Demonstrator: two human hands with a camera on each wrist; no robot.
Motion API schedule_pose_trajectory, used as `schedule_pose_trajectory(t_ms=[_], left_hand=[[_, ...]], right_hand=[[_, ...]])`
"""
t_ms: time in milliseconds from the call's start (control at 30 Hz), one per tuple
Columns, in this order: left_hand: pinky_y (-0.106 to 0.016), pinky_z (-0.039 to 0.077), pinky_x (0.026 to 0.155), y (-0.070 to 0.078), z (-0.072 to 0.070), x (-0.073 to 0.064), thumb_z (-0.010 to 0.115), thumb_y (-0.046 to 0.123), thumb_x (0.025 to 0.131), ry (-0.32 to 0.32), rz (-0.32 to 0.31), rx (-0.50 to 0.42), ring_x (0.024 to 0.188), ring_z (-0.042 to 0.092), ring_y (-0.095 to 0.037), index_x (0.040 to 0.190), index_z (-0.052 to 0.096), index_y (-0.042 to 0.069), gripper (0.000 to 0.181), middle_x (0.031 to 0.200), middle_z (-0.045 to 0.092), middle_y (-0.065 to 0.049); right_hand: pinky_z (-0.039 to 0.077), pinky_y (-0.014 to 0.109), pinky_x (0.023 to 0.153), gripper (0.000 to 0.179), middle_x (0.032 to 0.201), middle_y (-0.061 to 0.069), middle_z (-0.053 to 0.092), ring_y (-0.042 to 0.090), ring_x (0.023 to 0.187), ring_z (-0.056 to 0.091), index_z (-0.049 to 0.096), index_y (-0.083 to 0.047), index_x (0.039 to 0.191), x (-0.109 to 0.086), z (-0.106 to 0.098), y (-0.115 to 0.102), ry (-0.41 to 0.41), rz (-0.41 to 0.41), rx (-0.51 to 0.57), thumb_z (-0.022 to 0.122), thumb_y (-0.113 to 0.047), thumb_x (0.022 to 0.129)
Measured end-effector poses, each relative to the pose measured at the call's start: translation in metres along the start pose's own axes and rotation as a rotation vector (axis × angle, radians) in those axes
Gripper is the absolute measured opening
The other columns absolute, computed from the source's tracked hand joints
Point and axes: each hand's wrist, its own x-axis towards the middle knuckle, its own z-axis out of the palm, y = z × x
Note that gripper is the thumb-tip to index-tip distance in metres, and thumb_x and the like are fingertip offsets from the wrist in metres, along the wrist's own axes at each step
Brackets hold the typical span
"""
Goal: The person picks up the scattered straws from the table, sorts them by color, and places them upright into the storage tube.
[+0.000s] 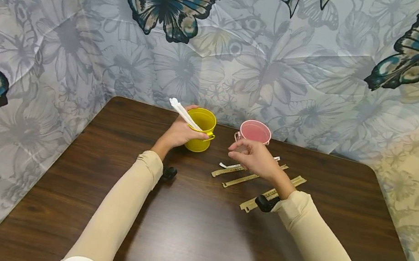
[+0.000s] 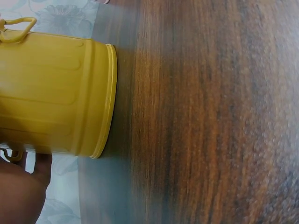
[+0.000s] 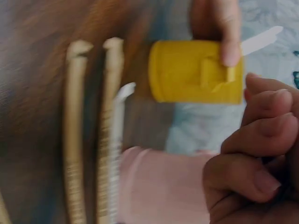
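My left hand grips a small yellow bucket, its thumb over the rim by a handle. The bucket is upright at the back of the table. Slim white paper-wrapped sticks lean out of its left side; what is inside the paper is hidden. In front of a pink bucket hovers my right hand, its fingers loosely bent and nothing visible between them. Below it lie several slim brown paper packets and a white one, blurred in the right wrist view.
The dark wooden table ends at the back against a butterfly-print cloth. A pair of brown packets lies beneath the right wrist. Black wrist cameras sit under the left wrist and the right wrist.
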Motion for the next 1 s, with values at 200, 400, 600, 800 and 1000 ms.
schedule_pose_trajectory(t_ms=[200, 400, 600, 800, 1000], left_hand=[[-0.045, 0.041, 0.117, 0.001, -0.001, -0.002, 0.092, 0.007, 0.072, 0.008, -0.006, 0.003, 0.131, 0.053, -0.030, 0.157, 0.027, 0.008, 0.106, 0.146, 0.052, -0.012], [-0.047, 0.041, 0.116, 0.000, 0.000, -0.003, 0.092, 0.009, 0.072, 0.007, -0.009, 0.009, 0.130, 0.053, -0.030, 0.156, 0.027, 0.008, 0.106, 0.146, 0.052, -0.011], [-0.046, 0.042, 0.115, 0.000, 0.000, -0.001, 0.092, 0.009, 0.072, 0.002, 0.006, 0.017, 0.129, 0.055, -0.030, 0.157, 0.026, 0.007, 0.107, 0.145, 0.054, -0.012], [-0.046, 0.042, 0.115, 0.001, 0.000, -0.002, 0.092, 0.009, 0.072, 0.007, 0.003, 0.024, 0.129, 0.054, -0.030, 0.157, 0.027, 0.008, 0.107, 0.145, 0.053, -0.012], [-0.047, 0.042, 0.116, 0.003, 0.001, -0.003, 0.092, 0.009, 0.073, 0.004, -0.003, 0.017, 0.130, 0.053, -0.031, 0.157, 0.026, 0.008, 0.107, 0.146, 0.052, -0.012]], right_hand=[[0.043, 0.027, 0.041, 0.033, 0.050, -0.003, 0.051, 0.007, 0.038, 0.046, 0.066, -0.001, 0.126, -0.004, 0.006, 0.032, -0.082, 0.076, -0.154, 0.066, -0.021, 0.099], [0.047, 0.027, 0.042, 0.035, 0.047, -0.003, 0.054, 0.008, 0.039, 0.051, 0.064, 0.000, 0.131, -0.006, 0.010, 0.047, -0.072, 0.114, -0.383, 0.061, -0.018, 0.100], [0.046, 0.027, 0.043, 0.032, 0.048, -0.002, 0.054, 0.009, 0.041, 0.052, 0.067, 0.000, 0.126, -0.009, 0.013, 0.054, -0.047, 0.147, -0.434, 0.059, -0.018, 0.100], [0.046, 0.026, 0.050, 0.024, 0.052, -0.001, 0.059, 0.010, 0.046, 0.055, 0.071, -0.001, 0.115, -0.011, 0.013, 0.058, 0.000, 0.146, -0.450, 0.060, -0.014, 0.098], [0.048, 0.026, 0.053, 0.020, 0.059, 0.001, 0.064, 0.009, 0.051, 0.058, 0.071, -0.001, 0.107, -0.014, 0.010, 0.059, 0.004, 0.159, -0.449, 0.060, -0.009, 0.093]])
